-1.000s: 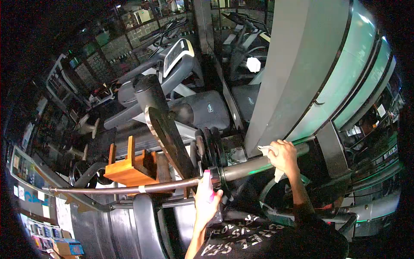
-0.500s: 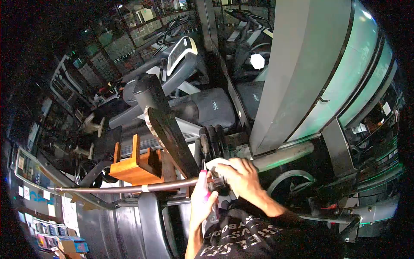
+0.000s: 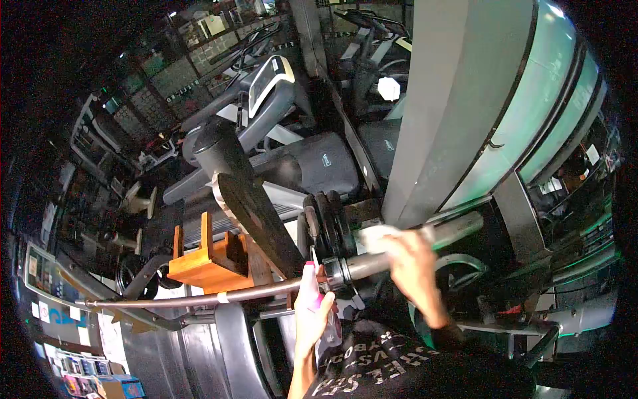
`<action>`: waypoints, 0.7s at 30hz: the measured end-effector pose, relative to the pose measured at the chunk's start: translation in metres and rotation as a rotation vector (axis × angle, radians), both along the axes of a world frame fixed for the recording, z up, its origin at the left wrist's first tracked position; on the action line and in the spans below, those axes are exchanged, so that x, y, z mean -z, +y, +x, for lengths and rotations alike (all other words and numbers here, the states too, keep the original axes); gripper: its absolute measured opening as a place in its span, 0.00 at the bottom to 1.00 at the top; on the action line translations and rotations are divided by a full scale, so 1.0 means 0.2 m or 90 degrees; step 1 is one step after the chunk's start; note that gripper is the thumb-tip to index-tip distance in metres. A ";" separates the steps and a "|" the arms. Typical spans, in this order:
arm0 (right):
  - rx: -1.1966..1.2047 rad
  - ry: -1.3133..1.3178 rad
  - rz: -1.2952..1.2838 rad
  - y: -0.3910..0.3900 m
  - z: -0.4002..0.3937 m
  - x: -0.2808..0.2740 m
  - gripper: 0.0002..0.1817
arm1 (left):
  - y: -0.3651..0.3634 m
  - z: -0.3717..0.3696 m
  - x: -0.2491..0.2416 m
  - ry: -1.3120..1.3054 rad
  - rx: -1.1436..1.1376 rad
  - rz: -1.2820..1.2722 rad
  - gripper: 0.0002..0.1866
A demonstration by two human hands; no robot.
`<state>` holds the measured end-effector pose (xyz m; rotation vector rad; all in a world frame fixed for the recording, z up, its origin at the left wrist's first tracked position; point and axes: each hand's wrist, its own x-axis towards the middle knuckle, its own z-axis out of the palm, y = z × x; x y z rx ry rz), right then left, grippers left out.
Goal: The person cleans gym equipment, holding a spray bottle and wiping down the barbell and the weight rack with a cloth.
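My left hand [image 3: 311,319] is closed around a clear spray bottle [image 3: 331,336] with a pink and white top, held upright beside the barbell. My right hand [image 3: 413,269], smeared by motion, grips a white cloth [image 3: 377,239] over the thick end sleeve [image 3: 369,265] of the barbell. Whether the cloth touches the metal all along is hard to tell. The thin barbell shaft [image 3: 259,287] stretches left from the collar, crossing in front of a wooden box [image 3: 206,265].
A black padded bench [image 3: 236,346] lies below the bar. Black weight plates [image 3: 327,219] stand behind the collar. Farther back are an exercise machine with a console [image 3: 271,86], a grey pillar [image 3: 438,100] and a green-lit glass panel [image 3: 531,113].
My right hand and the cloth have moved right along the barbell sleeve, uncovering the collar. My left hand keeps the spray bottle in nearly the same place. The view has shifted slightly.
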<state>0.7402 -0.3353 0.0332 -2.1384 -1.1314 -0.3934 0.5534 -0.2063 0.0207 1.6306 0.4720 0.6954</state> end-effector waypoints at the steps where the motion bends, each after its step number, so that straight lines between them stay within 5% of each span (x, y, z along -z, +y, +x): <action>1: -0.074 0.042 0.036 0.07 -0.08 0.03 0.16 | -0.01 0.00 -0.01 0.003 -0.002 -0.001 0.38; 3: -0.205 0.017 0.083 0.16 -0.22 0.07 0.23 | -0.02 -0.01 -0.01 0.004 -0.002 0.034 0.38; 7: -0.195 -0.029 -0.002 0.03 -0.12 0.02 0.23 | 0.00 -0.02 -0.01 0.024 0.003 0.123 0.38; 9: -0.059 0.533 0.102 -0.09 -0.04 -0.12 0.19 | -0.01 -0.03 -0.03 0.030 0.009 0.061 0.38; 11: 0.165 0.686 0.222 -0.21 0.13 -0.17 0.12 | 0.00 -0.04 0.02 0.060 0.006 0.222 0.39; 12: 0.186 0.425 0.173 -0.30 0.21 -0.14 0.11 | -0.01 -0.05 0.03 0.057 0.007 0.220 0.39; 14: 0.199 0.160 0.120 -0.34 0.29 -0.05 0.10 | -0.04 -0.05 0.02 -0.009 0.014 0.021 0.39; 16: 0.301 -0.113 0.010 -0.31 0.30 -0.01 0.11 | -0.06 -0.04 0.06 -0.021 0.003 0.018 0.40; 21: -0.096 0.074 0.028 0.05 -0.08 0.04 0.18 | -0.07 -0.03 0.00 0.011 0.001 0.013 0.40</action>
